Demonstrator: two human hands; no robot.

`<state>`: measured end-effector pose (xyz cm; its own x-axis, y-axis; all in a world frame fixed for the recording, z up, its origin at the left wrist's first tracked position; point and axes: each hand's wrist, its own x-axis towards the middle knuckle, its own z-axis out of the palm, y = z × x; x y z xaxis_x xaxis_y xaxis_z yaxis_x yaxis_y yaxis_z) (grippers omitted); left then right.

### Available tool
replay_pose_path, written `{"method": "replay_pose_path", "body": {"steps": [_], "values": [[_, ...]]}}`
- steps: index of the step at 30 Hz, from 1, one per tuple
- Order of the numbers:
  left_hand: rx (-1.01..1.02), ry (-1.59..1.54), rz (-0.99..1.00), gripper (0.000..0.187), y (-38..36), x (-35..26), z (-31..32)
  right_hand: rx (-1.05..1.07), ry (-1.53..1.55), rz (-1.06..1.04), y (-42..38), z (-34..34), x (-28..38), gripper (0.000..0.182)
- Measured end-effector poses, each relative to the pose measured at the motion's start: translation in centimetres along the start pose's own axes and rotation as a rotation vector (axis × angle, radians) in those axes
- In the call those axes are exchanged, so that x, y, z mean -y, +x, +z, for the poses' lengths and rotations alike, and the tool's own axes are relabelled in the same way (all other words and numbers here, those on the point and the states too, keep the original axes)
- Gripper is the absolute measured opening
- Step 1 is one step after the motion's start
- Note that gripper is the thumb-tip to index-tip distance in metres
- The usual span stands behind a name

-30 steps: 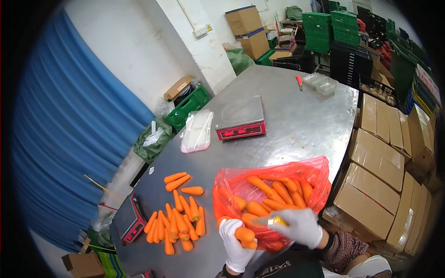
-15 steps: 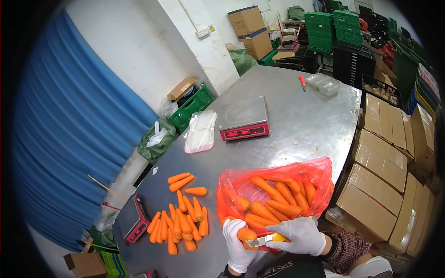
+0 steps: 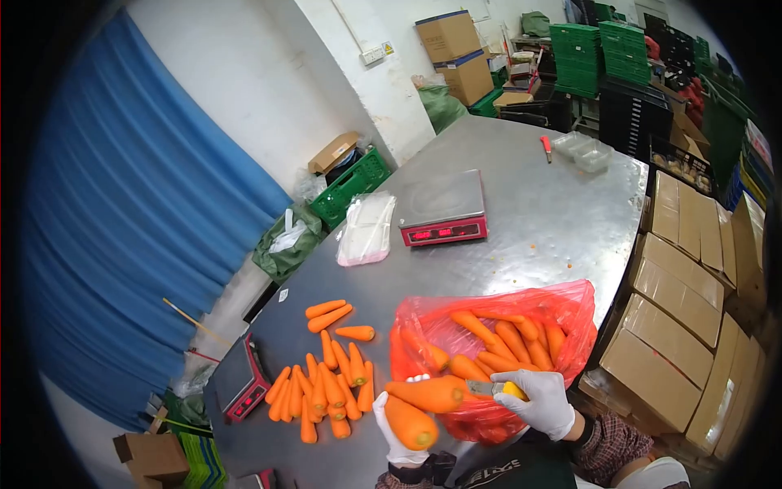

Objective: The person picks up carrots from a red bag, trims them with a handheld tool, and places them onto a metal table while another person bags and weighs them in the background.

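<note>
From where I stood, the loose carrots (image 3: 317,393) lay heaped toward the left edge of the surface (image 3: 529,196), just beside the small scale (image 3: 247,379), most with their thick ends toward the person. Further right, above the near edge, the left hand (image 3: 395,447) was closed around a pair of carrots (image 3: 410,424), one above the other. The upper one's thick end pointed right, at the knife; the lower one's was turned down toward the person. To my eye that was a sound hold, as the fingers sat well back from the end facing the blade, though two in one grip could have rolled against each other, so a firm squeeze mattered.

The knife (image 3: 511,390) came next, its blade up close to the upper carrot; I couldn't tell whether they touched. Short, light strokes with the flat kept level would have suited it best, the edge turned away from the left hand's fingers. The right hand (image 3: 544,405) was wrapped tight about the yellow handle. Behind both hands, the thin red bag (image 3: 410,322) gaped around more carrots (image 3: 513,338), and the blade needed keeping off that plastic.
</note>
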<state>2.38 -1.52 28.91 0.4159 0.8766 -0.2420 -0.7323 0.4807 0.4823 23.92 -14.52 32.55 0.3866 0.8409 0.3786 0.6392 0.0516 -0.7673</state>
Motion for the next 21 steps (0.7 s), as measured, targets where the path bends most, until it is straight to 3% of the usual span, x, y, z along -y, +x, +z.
{"method": "replay_pose_path", "body": {"steps": [2,4,8,13,14,16,17,18,20,21], "values": [[0.026,-0.110,-0.082,0.059,0.2,0.1,-1.7,0.007,-0.077,-0.088,-0.2,0.2,0.2,0.033],[-0.107,0.027,-0.015,0.063,0.3,0.5,-1.8,0.008,-0.159,-0.174,-0.1,0.5,0.4,0.037],[-0.073,0.277,0.060,0.062,0.0,1.3,-2.7,0.018,-0.252,-0.285,0.4,1.4,1.4,0.043],[0.153,-0.379,-0.172,0.054,-0.7,1.1,-2.2,0.058,-0.224,-0.337,0.8,1.7,1.4,0.043],[0.150,-0.380,-0.170,0.054,-0.7,0.9,-2.1,0.062,-0.222,-0.337,0.8,2.1,0.8,0.043],[0.033,0.033,-0.029,0.056,-0.5,0.7,-1.2,0.005,-0.212,-0.329,1.0,3.0,-0.5,0.040],[-0.114,0.142,0.050,0.058,-0.3,1.3,-0.5,0.050,-0.200,-0.310,1.2,2.9,-0.8,0.036],[-0.117,0.141,0.049,0.058,-0.6,1.1,-0.4,-0.026,-0.120,-0.087,1.8,3.4,-2.0,0.034],[0.075,-0.478,-0.372,0.048,-1.0,0.0,0.0,-0.184,0.027,0.256,3.0,3.7,-7.2,0.028],[0.153,-0.282,-0.326,0.046,-1.4,-0.8,1.1,-0.219,-0.090,0.212,3.2,2.7,-7.3,0.028]]}}
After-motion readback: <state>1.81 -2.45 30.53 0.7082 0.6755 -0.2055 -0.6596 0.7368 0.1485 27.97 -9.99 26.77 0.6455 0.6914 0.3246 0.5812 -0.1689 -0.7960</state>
